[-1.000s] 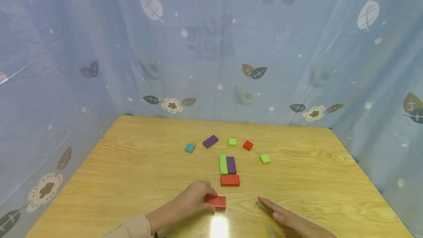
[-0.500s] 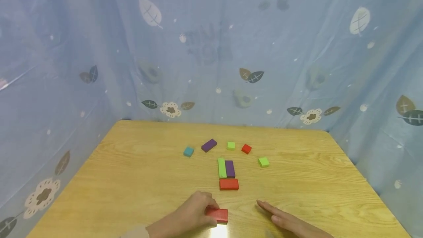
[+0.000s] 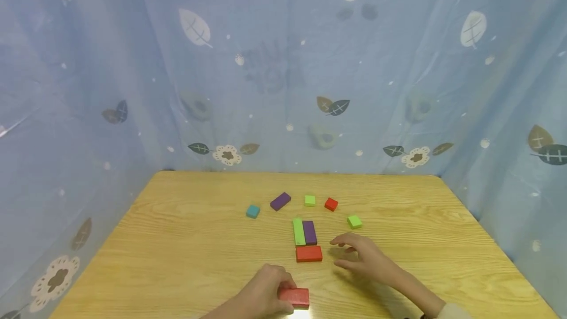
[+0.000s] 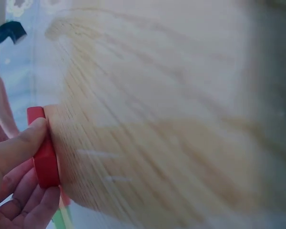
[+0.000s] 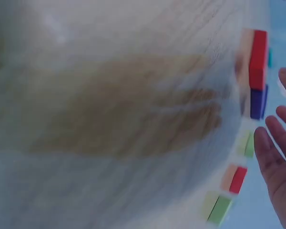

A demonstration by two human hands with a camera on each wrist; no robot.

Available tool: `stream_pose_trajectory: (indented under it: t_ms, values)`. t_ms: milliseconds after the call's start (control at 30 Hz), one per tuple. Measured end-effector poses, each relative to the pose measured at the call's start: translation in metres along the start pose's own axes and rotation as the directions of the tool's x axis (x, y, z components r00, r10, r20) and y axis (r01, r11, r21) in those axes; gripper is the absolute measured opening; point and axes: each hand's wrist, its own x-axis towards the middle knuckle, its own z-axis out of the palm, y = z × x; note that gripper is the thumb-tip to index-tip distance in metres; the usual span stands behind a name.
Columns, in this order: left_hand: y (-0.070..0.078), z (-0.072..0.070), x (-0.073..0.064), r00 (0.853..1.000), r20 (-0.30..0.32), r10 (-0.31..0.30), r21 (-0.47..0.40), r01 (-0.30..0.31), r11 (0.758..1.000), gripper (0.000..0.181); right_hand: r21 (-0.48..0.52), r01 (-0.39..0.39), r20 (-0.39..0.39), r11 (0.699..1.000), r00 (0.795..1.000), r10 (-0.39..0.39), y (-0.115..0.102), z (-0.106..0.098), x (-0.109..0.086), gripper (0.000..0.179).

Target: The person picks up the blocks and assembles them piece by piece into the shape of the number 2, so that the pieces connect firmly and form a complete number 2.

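Observation:
My left hand (image 3: 265, 290) grips a red rectangular block (image 3: 295, 298) near the front of the table, thumb on the near side and fingers on the far side. The left wrist view shows the same red block (image 4: 45, 152) between thumb and fingertips. Farther up lies another red block (image 3: 309, 254), set crosswise at the near ends of a light green block (image 3: 299, 232) and a purple block (image 3: 309, 233), which lie side by side. My right hand (image 3: 364, 259) hovers right of that crosswise block, fingers loosely bent and holding nothing.
Behind the arrangement lie a teal block (image 3: 253, 211), a second purple block (image 3: 281, 201), a small green block (image 3: 310, 201) and a small red block (image 3: 331, 204). Another green block (image 3: 355, 222) lies beyond my right hand. A blue patterned curtain (image 3: 283, 73) encloses the wooden table (image 3: 186, 240).
My left hand has drawn the gripped red block a little toward me and to the right. My right hand has moved forward, near the crosswise red block. The head view has tilted up slightly.

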Motion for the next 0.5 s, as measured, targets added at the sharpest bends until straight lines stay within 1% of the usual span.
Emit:
stream_pose_trajectory:
  t_ms: [100, 167, 233, 300, 367, 400, 500]
  values:
    - [0.001, 0.004, 0.001, 1.000, 0.004, -0.009, -0.018, 0.009, 1.000, 0.024, -0.100, 0.064, 0.039, 0.993, 0.997, -0.060, 0.003, 0.007, 0.013, 0.035]
    - [0.002, 0.006, 0.002, 1.000, 0.007, -0.017, -0.020, 0.017, 1.000, 0.023, -0.137, 0.097, 0.063, 0.986, 0.994, -0.089, 0.005, 0.011, 0.018, 0.033]
    - [0.003, 0.007, 0.002, 0.999, 0.010, -0.031, -0.024, 0.032, 0.999, 0.022, -0.171, 0.131, 0.070, 0.977, 0.990, -0.120, 0.006, 0.016, 0.022, 0.030]
    - [0.003, 0.006, 0.002, 0.999, 0.009, -0.043, -0.018, 0.043, 0.999, 0.023, -0.192, 0.157, 0.059, 0.969, 0.987, -0.149, 0.007, 0.020, 0.025, 0.026]
    - [0.003, 0.004, 0.002, 0.999, 0.000, -0.039, 0.000, 0.039, 0.999, 0.024, -0.210, 0.168, 0.033, 0.963, 0.986, -0.165, 0.007, 0.024, 0.028, 0.026]
    - [0.003, 0.003, 0.002, 0.999, -0.004, -0.039, 0.004, 0.040, 0.999, 0.024, -0.209, 0.163, 0.018, 0.964, 0.986, -0.163, 0.007, 0.026, 0.030, 0.027]
    - [0.003, 0.000, 0.001, 1.000, -0.026, -0.015, 0.023, 0.015, 1.000, 0.026, -0.200, 0.143, -0.025, 0.969, 0.988, -0.151, 0.007, 0.032, 0.034, 0.030]
